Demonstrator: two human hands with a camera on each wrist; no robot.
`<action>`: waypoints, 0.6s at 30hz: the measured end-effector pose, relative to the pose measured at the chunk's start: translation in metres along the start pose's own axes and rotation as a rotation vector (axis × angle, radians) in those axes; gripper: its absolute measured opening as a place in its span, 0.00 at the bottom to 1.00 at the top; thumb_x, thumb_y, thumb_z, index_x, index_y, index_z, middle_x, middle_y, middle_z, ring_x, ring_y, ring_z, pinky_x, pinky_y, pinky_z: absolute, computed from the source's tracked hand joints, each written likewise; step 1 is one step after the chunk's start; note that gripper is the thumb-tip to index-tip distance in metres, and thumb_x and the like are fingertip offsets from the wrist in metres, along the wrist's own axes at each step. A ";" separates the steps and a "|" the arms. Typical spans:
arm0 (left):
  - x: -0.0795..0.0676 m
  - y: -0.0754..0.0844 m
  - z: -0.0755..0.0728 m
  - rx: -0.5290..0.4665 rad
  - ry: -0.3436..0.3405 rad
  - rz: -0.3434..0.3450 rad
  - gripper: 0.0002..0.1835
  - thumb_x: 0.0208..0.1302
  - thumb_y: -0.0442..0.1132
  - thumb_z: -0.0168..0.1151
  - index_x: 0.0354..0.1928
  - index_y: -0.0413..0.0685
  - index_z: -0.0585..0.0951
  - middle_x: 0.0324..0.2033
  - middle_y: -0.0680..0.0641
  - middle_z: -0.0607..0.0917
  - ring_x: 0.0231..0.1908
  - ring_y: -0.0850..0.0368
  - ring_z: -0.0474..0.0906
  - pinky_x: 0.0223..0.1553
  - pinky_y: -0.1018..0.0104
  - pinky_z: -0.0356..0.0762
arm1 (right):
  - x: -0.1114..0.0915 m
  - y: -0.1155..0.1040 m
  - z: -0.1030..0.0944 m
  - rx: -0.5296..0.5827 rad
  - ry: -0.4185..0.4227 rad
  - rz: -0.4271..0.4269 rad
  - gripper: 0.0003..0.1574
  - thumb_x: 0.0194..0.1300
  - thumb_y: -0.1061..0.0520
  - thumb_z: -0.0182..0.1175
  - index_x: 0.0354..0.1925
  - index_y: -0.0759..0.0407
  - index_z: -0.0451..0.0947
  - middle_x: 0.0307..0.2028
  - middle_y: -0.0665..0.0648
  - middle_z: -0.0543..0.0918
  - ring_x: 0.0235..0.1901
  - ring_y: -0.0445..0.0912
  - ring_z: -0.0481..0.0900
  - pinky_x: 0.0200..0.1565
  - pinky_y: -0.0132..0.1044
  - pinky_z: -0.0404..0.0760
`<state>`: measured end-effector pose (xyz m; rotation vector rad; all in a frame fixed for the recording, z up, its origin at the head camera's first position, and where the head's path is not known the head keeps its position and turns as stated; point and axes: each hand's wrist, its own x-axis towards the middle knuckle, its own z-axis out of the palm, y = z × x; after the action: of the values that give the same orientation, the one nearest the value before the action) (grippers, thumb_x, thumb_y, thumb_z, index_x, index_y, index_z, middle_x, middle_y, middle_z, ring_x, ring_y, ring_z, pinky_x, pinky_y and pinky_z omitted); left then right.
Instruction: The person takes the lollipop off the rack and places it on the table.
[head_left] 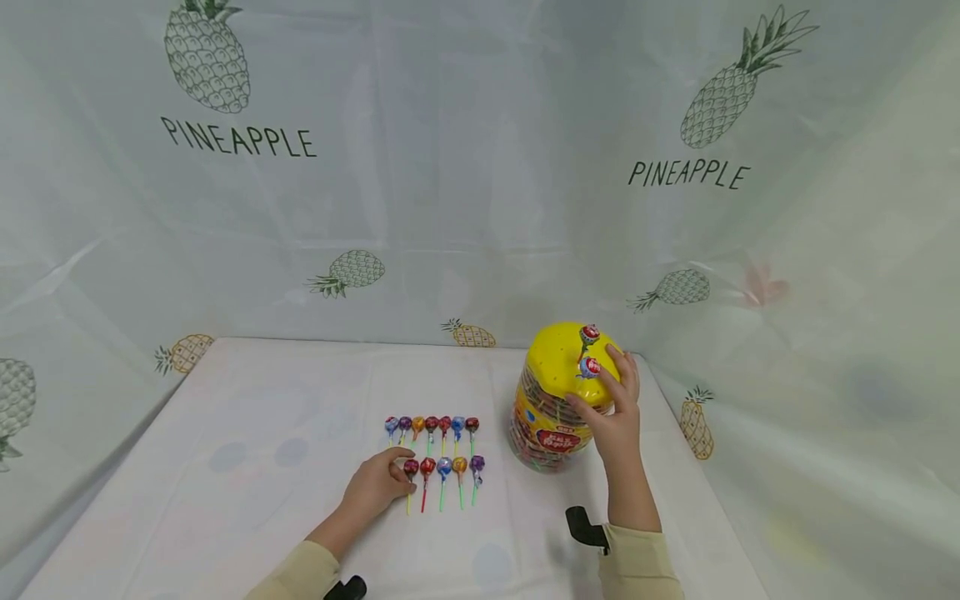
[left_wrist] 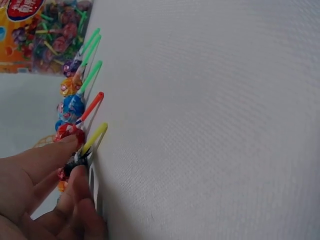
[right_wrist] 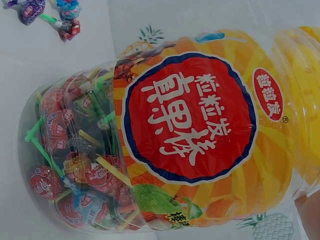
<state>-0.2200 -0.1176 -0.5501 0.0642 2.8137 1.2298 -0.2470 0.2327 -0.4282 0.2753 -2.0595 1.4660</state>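
My left hand (head_left: 378,483) is at the left end of the front row of lollipops. Its thumb and finger pinch a dark red lollipop (head_left: 411,468) with a yellow stick (left_wrist: 95,139). Beside that one lies a red lollipop (head_left: 427,467), followed by blue, orange and purple ones. On the right, my right hand (head_left: 618,412) grips the yellow lid (head_left: 558,358) of a clear plastic jar (right_wrist: 65,150) full of lollipops. Its fingers spread over the lid's right side, with the thumb at the front. Only a bit of that hand shows in the right wrist view.
Behind the front row lies a second row of several lollipops (head_left: 431,423), sticks toward me. The white table (head_left: 285,400) ends at a pineapple-print curtain (head_left: 480,167) at the back. Two lollipop figures (head_left: 589,367) decorate the lid.
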 end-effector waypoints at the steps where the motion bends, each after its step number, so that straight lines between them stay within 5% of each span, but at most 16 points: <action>1: 0.001 0.001 0.000 0.007 0.019 0.002 0.26 0.49 0.36 0.77 0.52 0.46 0.81 0.20 0.57 0.76 0.20 0.61 0.69 0.25 0.65 0.67 | 0.000 0.000 0.000 -0.002 0.000 -0.004 0.28 0.54 0.70 0.70 0.54 0.68 0.78 0.71 0.50 0.61 0.74 0.44 0.40 0.67 0.62 0.51; 6: 0.005 0.024 -0.006 -0.016 0.074 0.038 0.26 0.52 0.38 0.76 0.55 0.48 0.81 0.22 0.57 0.76 0.19 0.61 0.68 0.21 0.66 0.65 | 0.000 -0.002 -0.001 -0.016 0.008 0.004 0.28 0.54 0.70 0.71 0.54 0.67 0.78 0.71 0.50 0.61 0.74 0.43 0.39 0.68 0.60 0.52; 18: 0.016 0.116 -0.018 -0.218 0.063 0.226 0.23 0.57 0.40 0.73 0.55 0.51 0.81 0.29 0.56 0.80 0.23 0.61 0.71 0.20 0.68 0.69 | -0.003 -0.038 0.000 0.007 -0.011 -0.009 0.25 0.53 0.75 0.68 0.51 0.75 0.76 0.69 0.68 0.58 0.73 0.58 0.39 0.67 0.65 0.48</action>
<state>-0.2367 -0.0509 -0.4538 0.3458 2.7638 1.6055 -0.2260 0.2175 -0.3997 0.2962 -2.0600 1.4693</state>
